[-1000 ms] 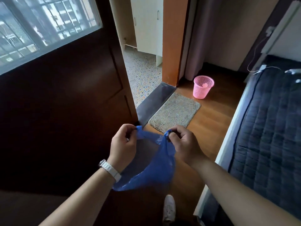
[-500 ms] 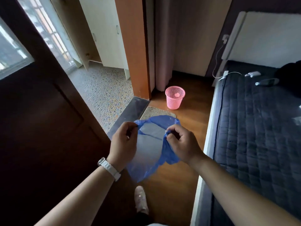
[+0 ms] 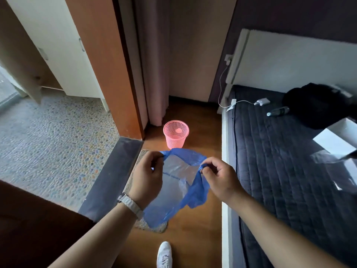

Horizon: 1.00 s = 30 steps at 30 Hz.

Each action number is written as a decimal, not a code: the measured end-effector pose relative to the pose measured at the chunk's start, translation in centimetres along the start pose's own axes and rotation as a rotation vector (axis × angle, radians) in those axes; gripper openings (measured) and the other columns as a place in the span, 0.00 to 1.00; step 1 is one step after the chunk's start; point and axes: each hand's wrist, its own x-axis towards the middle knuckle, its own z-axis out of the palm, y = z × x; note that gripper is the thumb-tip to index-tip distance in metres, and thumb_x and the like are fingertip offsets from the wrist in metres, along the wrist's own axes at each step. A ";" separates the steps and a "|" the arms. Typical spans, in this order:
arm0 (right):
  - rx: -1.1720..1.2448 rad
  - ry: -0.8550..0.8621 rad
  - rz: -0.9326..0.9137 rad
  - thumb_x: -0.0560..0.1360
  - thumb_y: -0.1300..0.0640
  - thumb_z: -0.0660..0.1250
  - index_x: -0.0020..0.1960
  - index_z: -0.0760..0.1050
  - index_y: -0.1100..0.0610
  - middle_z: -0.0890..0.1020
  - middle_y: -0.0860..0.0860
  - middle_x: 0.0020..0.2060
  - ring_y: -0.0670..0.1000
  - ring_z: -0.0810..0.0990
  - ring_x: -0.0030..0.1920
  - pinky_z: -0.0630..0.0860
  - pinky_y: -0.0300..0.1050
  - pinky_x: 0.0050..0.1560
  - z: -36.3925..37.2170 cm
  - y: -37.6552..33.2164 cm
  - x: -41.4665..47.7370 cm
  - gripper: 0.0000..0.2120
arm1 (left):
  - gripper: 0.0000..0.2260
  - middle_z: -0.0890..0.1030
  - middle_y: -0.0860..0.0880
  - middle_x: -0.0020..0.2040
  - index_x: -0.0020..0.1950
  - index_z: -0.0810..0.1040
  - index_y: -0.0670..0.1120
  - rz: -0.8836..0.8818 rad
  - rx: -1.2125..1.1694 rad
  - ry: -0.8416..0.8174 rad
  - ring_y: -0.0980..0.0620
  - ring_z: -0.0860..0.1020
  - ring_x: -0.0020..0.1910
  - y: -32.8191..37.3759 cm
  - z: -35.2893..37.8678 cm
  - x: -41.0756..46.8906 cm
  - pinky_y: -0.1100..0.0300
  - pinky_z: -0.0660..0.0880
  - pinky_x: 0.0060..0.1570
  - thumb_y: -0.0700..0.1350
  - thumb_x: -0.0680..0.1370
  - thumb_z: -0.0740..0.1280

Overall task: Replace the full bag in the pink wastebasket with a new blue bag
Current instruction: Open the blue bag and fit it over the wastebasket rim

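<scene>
White shoe [image 3: 164,254] on the wood floor [image 3: 193,238] at the bottom edge. Left hand [image 3: 147,176] and right hand [image 3: 220,177] each pinch the rim of a thin, crinkly, translucent blue bag [image 3: 179,182], fingers curled tight on the film, mouth spread between them, body hanging limp. Metal-link watch [image 3: 131,205] on the left wrist. Nubby doormat [image 3: 146,226] beneath. Further on, pink wastebasket [image 3: 175,136]: round, tapered plastic mesh, upright on the floor beside the curtain [image 3: 152,74]. Quilted dark mattress [image 3: 289,171] along the right.
</scene>
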 end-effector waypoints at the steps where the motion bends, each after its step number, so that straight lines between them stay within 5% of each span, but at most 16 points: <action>1: -0.003 0.021 0.007 0.69 0.51 0.61 0.41 0.76 0.50 0.81 0.47 0.34 0.49 0.78 0.36 0.75 0.45 0.41 -0.2 0.0 1.9 0.06 | 0.09 0.80 0.51 0.39 0.44 0.74 0.55 0.015 0.003 -0.011 0.56 0.76 0.40 -0.2 0.5 2.2 0.63 0.71 0.39 0.40 0.77 0.64; 16: -0.043 0.167 0.013 0.70 0.51 0.61 0.40 0.76 0.48 0.82 0.48 0.35 0.50 0.80 0.38 0.76 0.49 0.41 -7.3 4.8 20.8 0.05 | 0.11 0.78 0.57 0.37 0.44 0.74 0.53 0.106 0.045 -0.117 0.65 0.75 0.40 0.4 13.0 21.2 0.75 0.66 0.38 0.36 0.77 0.65; 26: -0.016 0.002 -0.009 0.76 0.61 0.64 0.41 0.77 0.51 0.77 0.38 0.28 0.40 0.73 0.29 0.65 0.30 0.32 -16.2 10.6 37.7 0.07 | 0.06 0.80 0.52 0.41 0.46 0.76 0.52 -0.026 0.135 -0.052 0.51 0.78 0.40 2.2 26.0 33.6 0.56 0.74 0.39 0.42 0.76 0.62; 30: 0.003 -0.070 -0.039 0.76 0.63 0.63 0.42 0.76 0.53 0.77 0.38 0.28 0.40 0.72 0.28 0.65 0.30 0.31 -19.3 11.1 43.8 0.07 | 0.10 0.81 0.53 0.41 0.45 0.75 0.53 -0.039 0.146 -0.008 0.54 0.78 0.41 4.1 30.0 37.8 0.60 0.72 0.40 0.37 0.77 0.62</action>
